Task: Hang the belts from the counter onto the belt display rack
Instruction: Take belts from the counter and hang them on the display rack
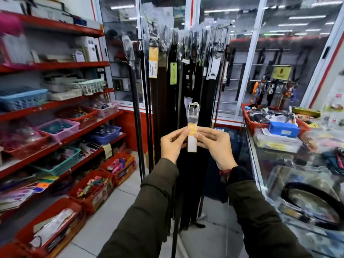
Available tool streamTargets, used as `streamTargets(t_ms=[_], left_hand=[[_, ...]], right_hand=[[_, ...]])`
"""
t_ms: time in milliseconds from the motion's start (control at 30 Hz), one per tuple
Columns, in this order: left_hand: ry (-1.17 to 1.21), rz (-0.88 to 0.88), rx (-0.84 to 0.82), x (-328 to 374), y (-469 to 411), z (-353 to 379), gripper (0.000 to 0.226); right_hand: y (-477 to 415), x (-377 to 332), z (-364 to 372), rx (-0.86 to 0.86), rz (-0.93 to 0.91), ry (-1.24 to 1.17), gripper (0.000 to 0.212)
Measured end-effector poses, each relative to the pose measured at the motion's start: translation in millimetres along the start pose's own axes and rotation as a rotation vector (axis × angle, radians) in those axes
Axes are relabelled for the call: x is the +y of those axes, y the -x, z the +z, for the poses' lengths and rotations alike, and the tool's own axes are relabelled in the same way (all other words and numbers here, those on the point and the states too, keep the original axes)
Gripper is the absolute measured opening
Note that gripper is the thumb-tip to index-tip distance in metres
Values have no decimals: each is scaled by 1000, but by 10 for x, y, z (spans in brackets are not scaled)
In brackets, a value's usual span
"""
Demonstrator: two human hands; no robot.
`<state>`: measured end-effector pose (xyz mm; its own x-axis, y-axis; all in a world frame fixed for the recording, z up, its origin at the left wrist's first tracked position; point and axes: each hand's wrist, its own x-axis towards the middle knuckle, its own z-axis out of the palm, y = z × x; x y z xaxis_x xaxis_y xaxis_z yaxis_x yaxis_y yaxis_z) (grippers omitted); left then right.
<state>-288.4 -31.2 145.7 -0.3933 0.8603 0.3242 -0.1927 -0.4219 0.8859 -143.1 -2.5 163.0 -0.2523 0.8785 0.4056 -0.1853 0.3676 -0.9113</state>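
I hold a black belt (191, 175) upright in front of me with both hands. Its silver buckle (193, 110), wrapped in clear plastic, points up, and a yellow-and-white tag (192, 141) hangs just below it. My left hand (173, 143) pinches the tag from the left, and my right hand (214, 144) pinches it from the right. The strap hangs down between my forearms. Behind it stands the belt display rack (184, 58), crowded with several dark hanging belts. Another black belt (314, 203) lies coiled on the glass counter (275, 185) at right.
Red shelves (55, 105) with plastic baskets line the left side, and red crates (93, 189) sit on the floor beneath them. A red basket of goods (260, 124) and a blue box (283, 128) sit on the counter. Glass cabinets stand behind the rack.
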Motion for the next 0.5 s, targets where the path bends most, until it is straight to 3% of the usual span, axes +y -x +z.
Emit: streamTargets(t_ms=[500], left_hand=[[-4,351,151,1590,-900,-186,22]], right_hand=[[-1050,-1127,1059,-108,-296,-197,21]])
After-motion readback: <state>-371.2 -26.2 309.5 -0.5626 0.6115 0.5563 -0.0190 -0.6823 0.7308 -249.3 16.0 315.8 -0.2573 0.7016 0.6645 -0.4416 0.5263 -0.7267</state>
